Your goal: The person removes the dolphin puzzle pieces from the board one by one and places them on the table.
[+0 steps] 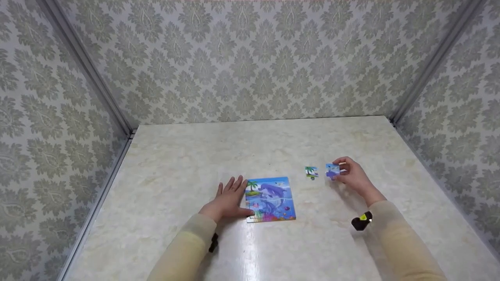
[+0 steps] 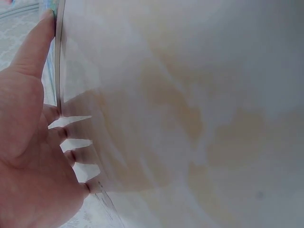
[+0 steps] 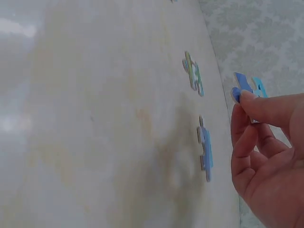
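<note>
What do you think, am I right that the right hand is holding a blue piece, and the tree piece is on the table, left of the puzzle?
Not quite: the tree piece is on the table, but right of the puzzle, as the head view shows. The right hand is holding a blue piece.

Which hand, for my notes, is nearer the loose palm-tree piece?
Right hand, just right of the palm-tree piece, pinching another piece; left hand is farther, at the left edge of the puzzle.
</note>
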`<state>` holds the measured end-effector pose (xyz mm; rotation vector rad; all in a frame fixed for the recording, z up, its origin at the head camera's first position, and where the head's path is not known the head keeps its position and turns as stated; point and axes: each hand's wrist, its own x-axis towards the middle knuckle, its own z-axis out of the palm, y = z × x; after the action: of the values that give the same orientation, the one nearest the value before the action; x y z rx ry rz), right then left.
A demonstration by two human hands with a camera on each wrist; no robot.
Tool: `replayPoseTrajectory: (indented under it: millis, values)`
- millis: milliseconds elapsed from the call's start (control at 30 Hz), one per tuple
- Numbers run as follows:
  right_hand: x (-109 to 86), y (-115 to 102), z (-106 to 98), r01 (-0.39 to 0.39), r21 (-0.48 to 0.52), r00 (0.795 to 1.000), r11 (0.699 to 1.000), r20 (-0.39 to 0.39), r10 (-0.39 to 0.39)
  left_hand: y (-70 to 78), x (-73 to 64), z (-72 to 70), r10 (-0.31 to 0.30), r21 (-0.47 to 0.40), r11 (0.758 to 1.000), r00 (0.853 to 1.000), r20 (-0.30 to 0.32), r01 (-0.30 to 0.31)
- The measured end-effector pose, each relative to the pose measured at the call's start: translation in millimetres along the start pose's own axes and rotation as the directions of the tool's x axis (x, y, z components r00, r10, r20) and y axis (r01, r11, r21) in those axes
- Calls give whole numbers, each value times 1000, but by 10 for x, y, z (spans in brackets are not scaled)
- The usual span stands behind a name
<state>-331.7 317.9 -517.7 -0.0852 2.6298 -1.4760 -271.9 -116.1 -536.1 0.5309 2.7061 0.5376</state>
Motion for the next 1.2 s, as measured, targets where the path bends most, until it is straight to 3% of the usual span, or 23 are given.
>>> replayPoseTrajectory:
  millis: [233, 467, 600, 867, 1100, 1200]
  values:
    - [17, 231, -244, -52, -65, 996, 997, -80, 47, -6, -1, 12, -3, 6, 1000, 1000, -2, 3]
    - [28, 426, -350, -145, 9, 982, 989, -120, 145, -11, -7, 16, 5, 3, 1000, 1000, -2, -5]
    - [34, 515, -354, -180, -25, 975, 983, -139, 175, -15, -4, 31, 7, 5, 1000, 1000, -5, -7]
    - [51, 563, -338, -213, -79, 968, 974, -155, 199, -15, -2, 32, 2, 4, 1000, 1000, -9, -2]
    - [38, 569, -359, -186, -150, 972, 971, -172, 160, -8, 2, 21, 2, 12, 1000, 1000, -11, -1]
    - [36, 560, -367, -192, -129, 969, 973, -184, 167, -5, 9, 17, 0, 11, 1000, 1000, -12, 0]
